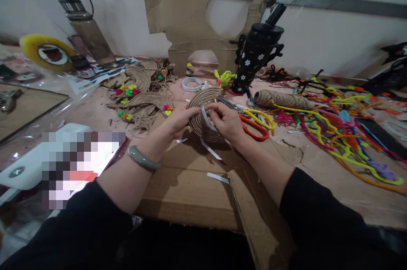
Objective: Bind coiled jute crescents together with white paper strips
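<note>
A crescent of brown twine laid in curved rows [211,135] is held up over the cardboard. My left hand [183,118] is closed on its left edge, the thumb lying across the front. My right hand [226,122] is at the crescent's right side, with thumb and fingertips pinched together at a narrow white strip [207,119]. That strip hangs down the front of the twine rows. Just right of my right hand lie scissors with red and yellow handles [257,128]. More white strips [218,178] lie below on the cardboard sheet [178,181].
Finished-looking twine crescents with small bright flowers [148,102] are piled at left. A tape roll [191,84], a black flowered bottle [249,62] and a twine spool [282,99] stand or lie behind. Colourful pipe cleaners [346,138] spread right; a lit phone [82,168] lies left.
</note>
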{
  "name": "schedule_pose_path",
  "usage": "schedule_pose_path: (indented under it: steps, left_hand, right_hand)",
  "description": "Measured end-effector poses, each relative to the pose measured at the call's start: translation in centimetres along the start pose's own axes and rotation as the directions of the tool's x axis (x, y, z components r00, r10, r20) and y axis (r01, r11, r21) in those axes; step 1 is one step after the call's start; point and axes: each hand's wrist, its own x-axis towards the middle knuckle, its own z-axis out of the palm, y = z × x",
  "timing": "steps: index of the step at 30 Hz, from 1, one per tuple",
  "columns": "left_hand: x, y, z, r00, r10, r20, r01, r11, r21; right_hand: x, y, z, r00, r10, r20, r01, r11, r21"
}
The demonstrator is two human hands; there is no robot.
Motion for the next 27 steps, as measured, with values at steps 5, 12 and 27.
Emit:
schedule_pose_path:
  steps: [5,12,27]
  left_hand:
    - [0.3,-0.6,-0.5,0.999,0.009,0.042,-0.01,1.0,0.022]
    - [0.4,-0.8,-0.4,1.0,0.004,0.028,-0.005,1.0,0.022]
    - [0.3,-1.2,-0.3,1.0,-0.009,0.026,0.008,0.999,0.041]
  right_hand:
    - [0.0,0.0,0.0,0.999,0.006,0.042,-0.004,0.999,-0.036]
    - [-0.1,-0.1,0.0,0.996,0.014,0.087,-0.003,0.991,-0.131]
    - [-0.2,-0.6,-0.3,0.989,0.06,0.138,-0.018,0.957,-0.29]
